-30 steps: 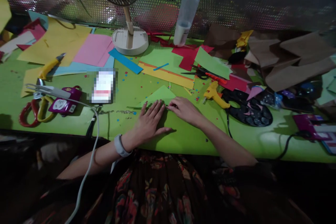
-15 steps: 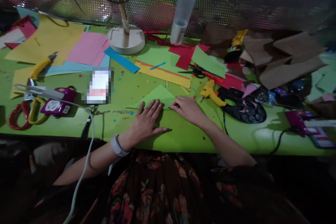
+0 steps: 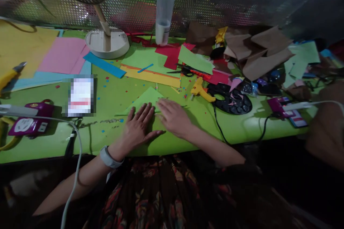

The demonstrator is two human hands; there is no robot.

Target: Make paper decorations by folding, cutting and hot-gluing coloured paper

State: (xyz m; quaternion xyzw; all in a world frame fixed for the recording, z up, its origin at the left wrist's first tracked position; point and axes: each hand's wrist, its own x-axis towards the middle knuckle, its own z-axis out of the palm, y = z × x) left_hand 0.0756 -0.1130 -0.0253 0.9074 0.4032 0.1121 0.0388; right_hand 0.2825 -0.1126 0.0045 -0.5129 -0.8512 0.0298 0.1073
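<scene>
A green sheet of paper (image 3: 148, 96), folded to a triangle with its point away from me, lies on the green tabletop (image 3: 107, 94). My left hand (image 3: 139, 123) rests on its near edge, palm down with fingers spread. On the paper's right side is my right hand (image 3: 173, 117), its fingers stretched out flat and partly covering that corner. Neither hand grasps anything. To the right of my right hand lies a yellow glue gun (image 3: 200, 90).
A fan (image 3: 107, 43) and a bottle (image 3: 164, 18) stand at the back. Black-handled scissors (image 3: 185, 71) lie among coloured papers. Left are a phone (image 3: 80, 96) and a purple device (image 3: 32, 121); a black palette tray (image 3: 231, 100) is right. Another person's arm (image 3: 326, 125) shows at far right.
My right hand's fingers have gone from curled at the paper's right corner to stretched out flat over it. My left hand stays on the paper. The view has turned right, showing another person's arm.
</scene>
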